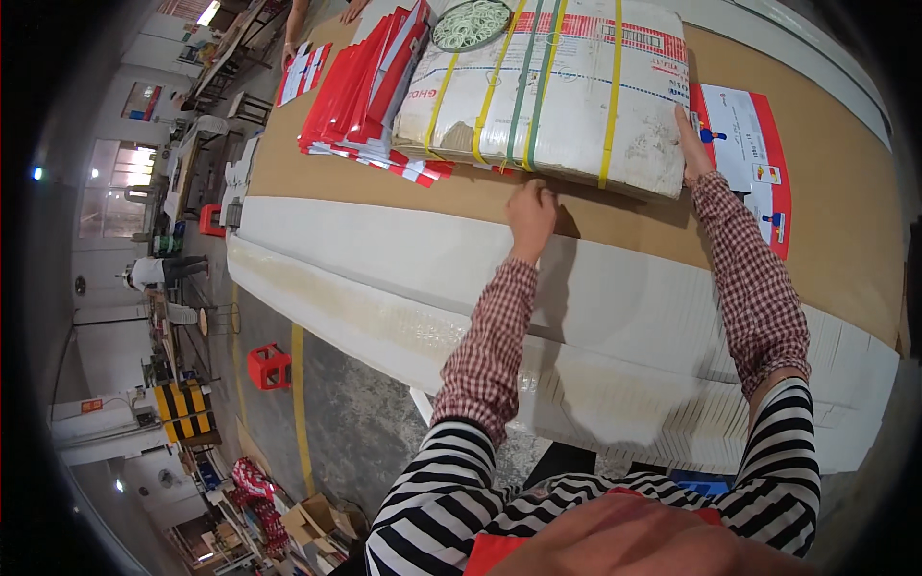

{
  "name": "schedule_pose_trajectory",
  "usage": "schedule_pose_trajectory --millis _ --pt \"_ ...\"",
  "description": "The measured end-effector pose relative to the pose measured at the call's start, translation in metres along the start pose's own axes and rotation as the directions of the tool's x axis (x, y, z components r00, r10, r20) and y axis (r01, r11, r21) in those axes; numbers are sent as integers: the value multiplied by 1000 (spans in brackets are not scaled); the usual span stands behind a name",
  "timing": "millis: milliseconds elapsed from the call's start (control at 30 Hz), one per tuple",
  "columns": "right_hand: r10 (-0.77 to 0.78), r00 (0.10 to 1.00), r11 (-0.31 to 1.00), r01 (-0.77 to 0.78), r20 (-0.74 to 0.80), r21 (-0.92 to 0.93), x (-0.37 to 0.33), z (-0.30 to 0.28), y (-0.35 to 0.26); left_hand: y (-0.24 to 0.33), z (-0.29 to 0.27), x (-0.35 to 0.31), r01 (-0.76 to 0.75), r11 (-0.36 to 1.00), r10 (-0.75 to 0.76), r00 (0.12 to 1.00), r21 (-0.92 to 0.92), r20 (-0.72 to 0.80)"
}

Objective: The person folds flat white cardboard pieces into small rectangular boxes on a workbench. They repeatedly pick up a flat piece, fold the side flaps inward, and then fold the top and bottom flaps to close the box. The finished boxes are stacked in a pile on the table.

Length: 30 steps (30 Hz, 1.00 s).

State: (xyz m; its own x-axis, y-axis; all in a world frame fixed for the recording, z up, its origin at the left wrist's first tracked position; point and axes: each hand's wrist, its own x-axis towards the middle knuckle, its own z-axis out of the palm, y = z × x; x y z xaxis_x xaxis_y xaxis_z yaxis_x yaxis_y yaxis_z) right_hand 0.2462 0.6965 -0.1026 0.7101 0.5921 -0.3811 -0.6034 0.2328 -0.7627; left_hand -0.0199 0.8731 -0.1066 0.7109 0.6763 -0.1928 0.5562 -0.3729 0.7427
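One stack of flat red-and-white packets (360, 91) sits left of one scuffed boxy carton (576, 106) on the brown surface (836, 211). Left hand (534, 216) curls by the carton's near edge, right hand (693, 154) rests against its right side; can't tell if either grip's pinching.

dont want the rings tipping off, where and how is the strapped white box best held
Probably low on the box, at its near face and right side, coming from the near side and the right. It is broad and flat-sided, red envelopes crowd its left, and the dish of rings on top favours keeping it level.
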Motion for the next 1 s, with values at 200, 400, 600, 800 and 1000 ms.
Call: schedule_pose_trajectory --millis 200,400,600,800,1000 --pt "-196 980 981 196 -43 -7 35 -32 22 60 -37 -1 -500 832 551 697 240 -458" --pt "-662 738 581 396 -131 -711 -11 -29 10 29 -29 43 -235 767 486 821 597 -301" --pt "-785 614 -88 -236 -78 -968 -87 -122 -67 11 -29 42 -279 767 511 810 577 -288" --pt "-550 803 166 -162 -228 -973 -78 -180 -46 21 -24 28 -332 833 505 784 443 -362" --pt "-599 758 287 -97 -257 -953 -41 -117 -36 44 -8 -87 -473 848 528 795 240 -298"
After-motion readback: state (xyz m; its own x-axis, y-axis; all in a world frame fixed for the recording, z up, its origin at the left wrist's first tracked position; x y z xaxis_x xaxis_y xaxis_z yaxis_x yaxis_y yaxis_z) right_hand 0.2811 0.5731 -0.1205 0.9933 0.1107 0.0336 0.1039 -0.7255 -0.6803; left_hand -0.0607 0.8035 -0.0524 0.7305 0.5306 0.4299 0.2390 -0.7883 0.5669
